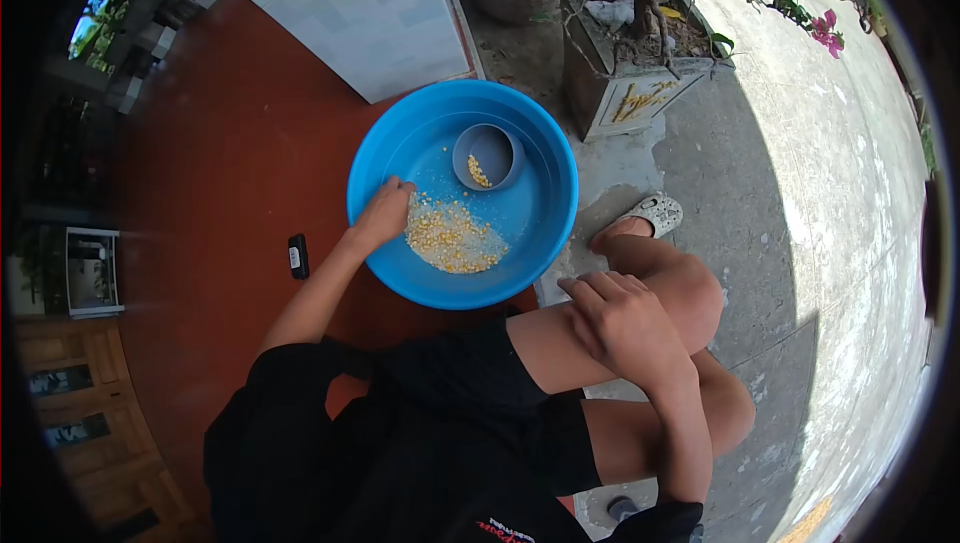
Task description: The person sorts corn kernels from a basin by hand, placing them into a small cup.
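A round blue basin (550,243) stands before me with a loose heap of yellow and pale corn kernels (452,238) on its bottom. Inside it, toward the far right, sits a small grey bowl (500,155) with a few kernels in it. My left hand (385,213) is over the basin's left side, beside the heap, with its fingers curled together; whatever they may hold is hidden. On my bare leg, near the knee, lies my right hand (625,328), its fingers loosely bent and apart, holding nothing.
A small black device (298,256) lies on the red floor (230,173) left of the basin. Beyond the basin are a tiled block (350,23) and a square planter (610,93). My foot wears a light clog (660,213) on the concrete.
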`<move>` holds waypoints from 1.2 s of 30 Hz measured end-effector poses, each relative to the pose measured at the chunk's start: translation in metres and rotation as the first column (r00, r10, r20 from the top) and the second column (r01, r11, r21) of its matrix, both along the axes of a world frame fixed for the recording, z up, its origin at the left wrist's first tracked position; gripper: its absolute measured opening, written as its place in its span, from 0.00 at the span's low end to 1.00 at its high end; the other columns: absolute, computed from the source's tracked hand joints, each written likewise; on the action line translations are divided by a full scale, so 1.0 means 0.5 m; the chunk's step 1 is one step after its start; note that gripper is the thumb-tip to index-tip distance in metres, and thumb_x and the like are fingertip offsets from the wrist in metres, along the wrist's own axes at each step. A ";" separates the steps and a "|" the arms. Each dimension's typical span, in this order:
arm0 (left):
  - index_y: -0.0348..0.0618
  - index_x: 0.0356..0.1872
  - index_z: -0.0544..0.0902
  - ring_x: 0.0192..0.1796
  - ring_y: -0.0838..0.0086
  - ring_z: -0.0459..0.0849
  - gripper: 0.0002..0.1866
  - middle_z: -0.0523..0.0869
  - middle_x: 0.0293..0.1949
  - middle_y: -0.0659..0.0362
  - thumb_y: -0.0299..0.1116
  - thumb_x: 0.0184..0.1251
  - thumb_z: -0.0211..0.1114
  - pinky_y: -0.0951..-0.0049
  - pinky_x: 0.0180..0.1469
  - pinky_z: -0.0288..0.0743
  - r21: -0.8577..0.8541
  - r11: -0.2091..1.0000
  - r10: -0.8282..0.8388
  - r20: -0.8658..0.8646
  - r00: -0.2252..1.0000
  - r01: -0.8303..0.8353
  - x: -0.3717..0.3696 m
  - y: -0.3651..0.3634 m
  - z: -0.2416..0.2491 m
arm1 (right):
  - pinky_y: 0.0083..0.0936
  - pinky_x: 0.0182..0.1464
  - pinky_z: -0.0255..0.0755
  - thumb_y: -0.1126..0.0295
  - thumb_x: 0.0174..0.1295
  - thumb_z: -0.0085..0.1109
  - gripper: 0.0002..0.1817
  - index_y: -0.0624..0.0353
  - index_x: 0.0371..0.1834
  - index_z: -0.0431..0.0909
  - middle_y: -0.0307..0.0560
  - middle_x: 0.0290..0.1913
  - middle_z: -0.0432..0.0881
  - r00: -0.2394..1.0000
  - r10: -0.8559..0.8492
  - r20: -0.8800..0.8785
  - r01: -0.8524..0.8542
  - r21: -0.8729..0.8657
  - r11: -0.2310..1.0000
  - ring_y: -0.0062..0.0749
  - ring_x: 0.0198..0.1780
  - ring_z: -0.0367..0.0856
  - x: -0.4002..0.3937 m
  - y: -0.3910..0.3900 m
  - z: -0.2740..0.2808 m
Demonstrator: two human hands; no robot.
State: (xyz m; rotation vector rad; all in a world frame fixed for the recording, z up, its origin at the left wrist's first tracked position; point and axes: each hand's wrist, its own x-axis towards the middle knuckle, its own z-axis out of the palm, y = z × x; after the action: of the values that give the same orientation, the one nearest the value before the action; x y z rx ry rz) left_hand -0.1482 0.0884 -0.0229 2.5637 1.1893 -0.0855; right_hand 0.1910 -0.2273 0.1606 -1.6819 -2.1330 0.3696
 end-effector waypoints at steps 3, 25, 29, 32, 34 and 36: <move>0.37 0.64 0.86 0.64 0.45 0.84 0.24 0.85 0.60 0.43 0.12 0.67 0.61 0.50 0.68 0.79 -0.167 0.985 -0.045 -0.062 0.997 0.034 0.000 0.026 -0.028 | 0.45 0.53 0.81 0.70 0.70 0.68 0.12 0.60 0.54 0.86 0.50 0.42 0.86 0.990 -0.036 -0.134 0.032 -0.033 0.999 0.49 0.46 0.87 -0.005 0.052 0.020; 0.39 0.58 0.87 0.61 0.48 0.87 0.16 0.88 0.54 0.44 0.25 0.70 0.74 0.51 0.64 0.81 -0.411 0.909 -0.070 0.027 0.997 0.075 0.026 -0.080 0.012 | 0.53 0.54 0.85 0.63 0.76 0.65 0.14 0.65 0.49 0.87 0.62 0.42 0.91 0.989 0.115 0.095 -0.098 -0.165 0.981 0.60 0.49 0.92 -0.064 0.463 -0.053; 0.39 0.56 0.87 0.58 0.45 0.88 0.17 0.88 0.53 0.41 0.28 0.68 0.78 0.49 0.61 0.81 -0.307 0.948 0.085 -0.024 0.996 -0.088 0.052 -0.138 0.036 | 0.54 0.55 0.83 0.59 0.79 0.64 0.18 0.57 0.63 0.83 0.60 0.43 0.90 0.935 0.353 0.030 -0.346 -0.129 0.929 0.62 0.48 0.91 -0.084 0.436 -0.112; 0.38 0.53 0.88 0.56 0.41 0.88 0.15 0.88 0.51 0.40 0.28 0.67 0.78 0.47 0.59 0.81 -0.233 0.964 0.146 0.059 0.987 -0.129 0.067 -0.158 0.003 | 0.53 0.54 0.84 0.58 0.78 0.64 0.18 0.57 0.62 0.83 0.58 0.43 0.90 0.939 0.332 -0.087 -0.343 -0.227 0.911 0.61 0.48 0.91 -0.089 0.416 -0.101; 0.37 0.50 0.88 0.55 0.38 0.88 0.13 0.89 0.49 0.39 0.27 0.67 0.78 0.45 0.58 0.81 -0.281 0.945 0.215 0.140 0.966 -0.170 0.059 -0.158 -0.003 | 0.52 0.55 0.84 0.61 0.77 0.65 0.16 0.59 0.59 0.85 0.59 0.45 0.91 0.958 0.280 -0.065 -0.288 -0.231 0.929 0.60 0.49 0.91 -0.084 0.427 -0.072; 0.36 0.48 0.89 0.52 0.45 0.90 0.10 0.90 0.45 0.41 0.26 0.70 0.76 0.49 0.55 0.82 -0.238 0.960 0.193 0.173 0.966 -0.149 0.065 -0.157 0.003 | 0.54 0.55 0.83 0.62 0.76 0.66 0.15 0.59 0.57 0.87 0.62 0.44 0.91 0.979 0.189 -0.077 -0.201 -0.211 0.957 0.61 0.50 0.91 -0.081 0.443 -0.038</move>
State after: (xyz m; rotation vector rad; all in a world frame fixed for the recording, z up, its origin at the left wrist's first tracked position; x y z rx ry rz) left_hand -0.1157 0.0101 -0.0215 2.2097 1.2451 0.0665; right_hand 0.1503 -0.0056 0.1418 -1.5539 -2.2929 0.7246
